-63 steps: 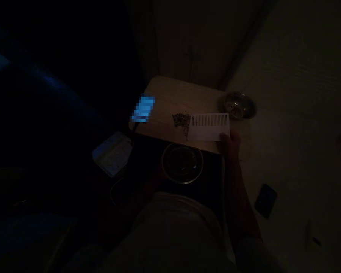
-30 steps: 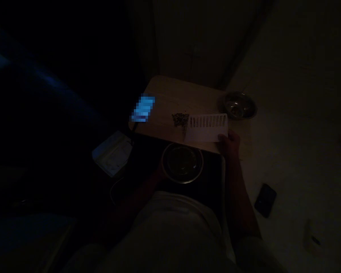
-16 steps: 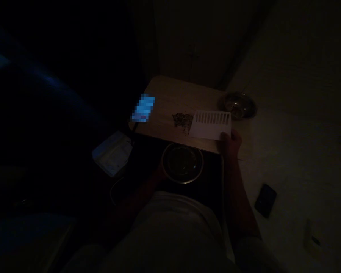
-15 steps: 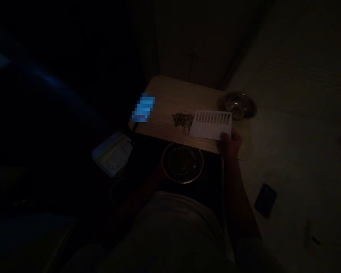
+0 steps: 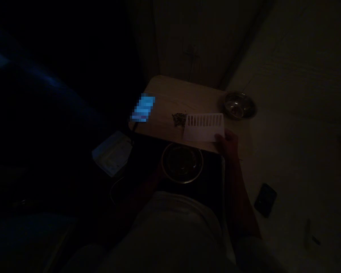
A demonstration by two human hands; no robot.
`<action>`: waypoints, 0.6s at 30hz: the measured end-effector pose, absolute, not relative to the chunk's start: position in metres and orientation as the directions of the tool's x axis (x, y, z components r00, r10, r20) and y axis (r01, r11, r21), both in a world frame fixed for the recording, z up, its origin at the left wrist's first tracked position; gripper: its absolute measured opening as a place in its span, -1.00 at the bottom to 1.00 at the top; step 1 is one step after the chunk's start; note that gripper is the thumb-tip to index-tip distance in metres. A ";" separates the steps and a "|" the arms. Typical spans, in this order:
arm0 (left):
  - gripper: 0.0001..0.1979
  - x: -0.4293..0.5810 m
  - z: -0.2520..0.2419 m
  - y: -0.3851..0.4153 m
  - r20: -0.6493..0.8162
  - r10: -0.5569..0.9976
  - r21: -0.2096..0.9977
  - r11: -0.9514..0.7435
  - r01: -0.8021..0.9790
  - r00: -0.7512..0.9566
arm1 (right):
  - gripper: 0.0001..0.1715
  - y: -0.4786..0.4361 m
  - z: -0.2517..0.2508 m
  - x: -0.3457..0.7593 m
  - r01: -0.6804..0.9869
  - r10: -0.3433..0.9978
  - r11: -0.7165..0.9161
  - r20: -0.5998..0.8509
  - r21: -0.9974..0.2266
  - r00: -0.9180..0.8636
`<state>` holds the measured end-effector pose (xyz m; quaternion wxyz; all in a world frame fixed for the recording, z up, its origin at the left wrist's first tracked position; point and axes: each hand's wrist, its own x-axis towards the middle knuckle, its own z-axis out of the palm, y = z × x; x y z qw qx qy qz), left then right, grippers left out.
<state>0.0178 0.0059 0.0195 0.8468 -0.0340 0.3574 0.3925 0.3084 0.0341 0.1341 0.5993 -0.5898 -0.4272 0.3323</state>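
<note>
The room is very dark. My right hand (image 5: 229, 143) is closed on the right end of a white slotted card (image 5: 204, 127) lying flat on a small wooden table (image 5: 173, 94). The card's left edge touches a small heap of dark crumbs (image 5: 179, 118). A round metal bowl (image 5: 182, 162) sits just below the table's near edge. My left hand (image 5: 159, 175) is barely visible at the bowl's left rim, and its fingers are lost in the dark.
A lit phone screen (image 5: 143, 107) glows at the table's left edge. A second metal bowl (image 5: 239, 105) stands at the table's right corner. A white box (image 5: 113, 152) with a cable lies lower left. A dark phone (image 5: 265, 200) lies on the pale surface at right.
My right hand has slid the white card leftward against the crumbs, after pulling it back to the right half a second ago. The heap looks narrower.
</note>
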 end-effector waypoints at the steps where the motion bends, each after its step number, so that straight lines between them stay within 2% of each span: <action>1: -0.52 0.018 0.020 0.007 -0.641 0.627 0.211 0.699 -0.683 0.443 | -0.71 0.034 0.134 0.309 0.103 0.899 0.083 0.119 -0.991 0.422; 5: -0.52 0.020 0.022 0.009 -0.657 0.606 0.198 0.713 -0.672 0.449 | -0.78 0.037 0.133 0.309 0.122 0.831 0.119 0.166 -0.985 0.531; 9: -0.54 0.022 0.030 0.007 -0.666 0.633 0.247 0.686 -0.684 0.395 | -0.75 0.039 0.133 0.308 0.105 0.772 0.164 0.194 -0.981 0.605; 15: -0.51 0.020 0.029 0.009 -0.706 0.578 0.216 0.726 -0.653 0.409 | -0.73 0.037 0.134 0.309 0.072 0.833 0.160 0.174 -0.984 0.524; 18: -0.48 0.018 0.017 0.010 -0.641 0.597 0.188 0.732 -0.655 0.483 | -0.70 0.035 0.133 0.309 0.061 0.886 0.119 0.134 -0.991 0.445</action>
